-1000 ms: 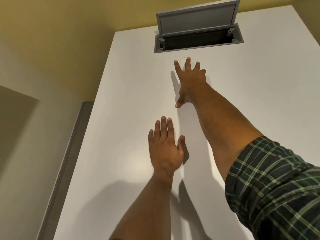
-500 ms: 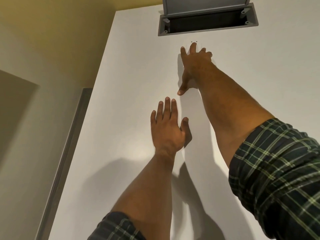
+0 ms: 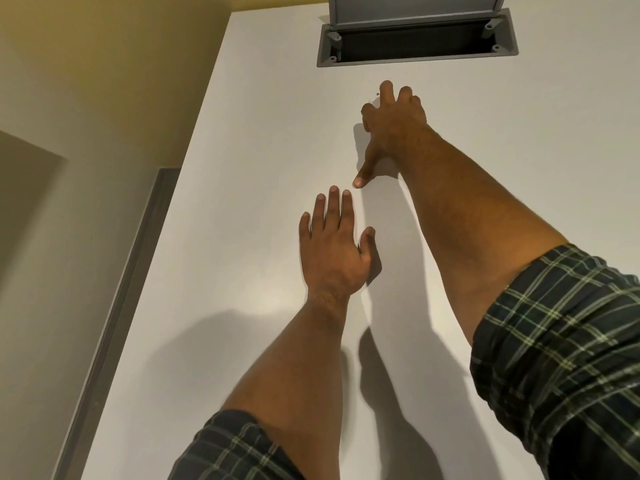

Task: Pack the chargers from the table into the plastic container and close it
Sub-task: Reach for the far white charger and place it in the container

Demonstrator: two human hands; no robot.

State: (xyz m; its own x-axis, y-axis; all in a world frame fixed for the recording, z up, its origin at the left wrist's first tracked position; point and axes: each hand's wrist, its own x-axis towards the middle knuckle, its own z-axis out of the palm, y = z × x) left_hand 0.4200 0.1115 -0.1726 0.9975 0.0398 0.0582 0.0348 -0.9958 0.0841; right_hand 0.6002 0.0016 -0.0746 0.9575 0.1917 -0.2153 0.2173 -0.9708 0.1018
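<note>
No charger and no plastic container shows in the head view. My left hand lies flat, palm down, on the white table, fingers apart and holding nothing. My right hand is stretched farther out over the table, fingers spread, thumb pointing back toward my left hand. It holds nothing. Its fingertips are a short way in front of the grey cable hatch.
The grey cable hatch is set into the table at the far end, its lid standing up. The table's left edge runs diagonally beside a beige floor and a dark skirting strip. Yellow wall lies behind.
The view has shifted forward, so the hatch sits higher in the frame. Both arms have stretched farther across the table; both hands stay empty.
</note>
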